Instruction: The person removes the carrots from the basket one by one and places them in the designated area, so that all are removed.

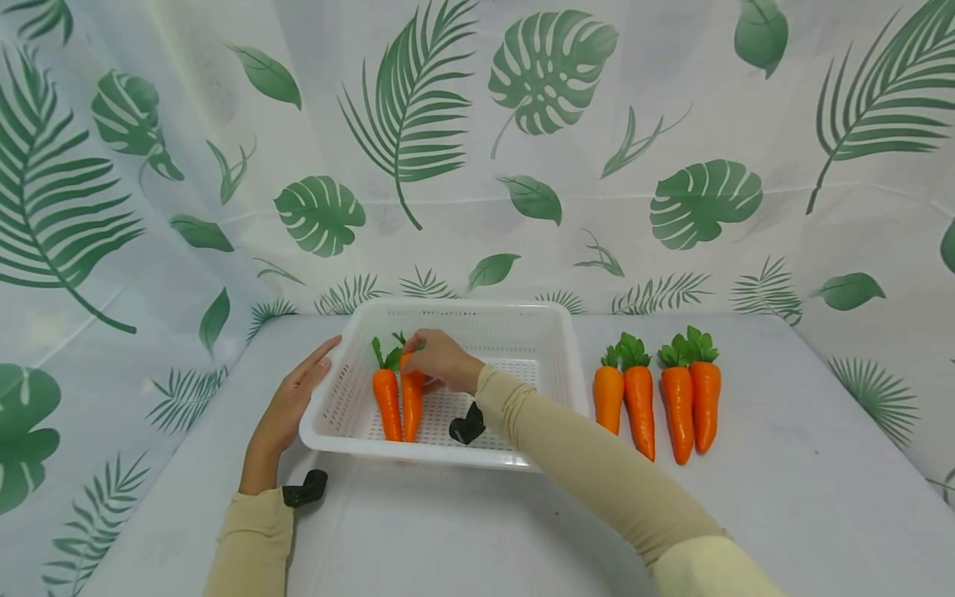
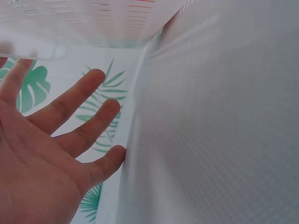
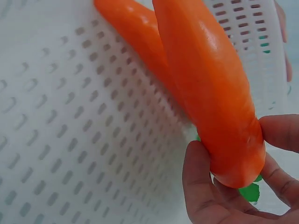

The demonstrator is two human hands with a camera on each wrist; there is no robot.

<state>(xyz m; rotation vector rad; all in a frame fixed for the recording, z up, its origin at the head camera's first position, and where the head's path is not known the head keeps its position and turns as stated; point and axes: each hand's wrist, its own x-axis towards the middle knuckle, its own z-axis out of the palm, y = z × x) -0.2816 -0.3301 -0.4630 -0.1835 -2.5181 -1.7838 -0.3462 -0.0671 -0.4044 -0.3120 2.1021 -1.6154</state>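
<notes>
The right hand (image 1: 442,358) pinches one carrot (image 1: 412,401) near its leafy end, toward nine o'clock inside the white basket (image 1: 418,452); the second carrot (image 1: 386,402) lies just beside it. Only the head view shows the four other carrots (image 1: 681,414), on the desk (image 1: 783,481) at three o'clock from the basket. The right wrist view adds digits pressed against both sides of the pinched carrot's thick end. At the basket's nine o'clock rim is the left hand (image 1: 287,406); the left wrist view alone reveals its palm, fingers extended and fanned apart, curled round nothing.
</notes>
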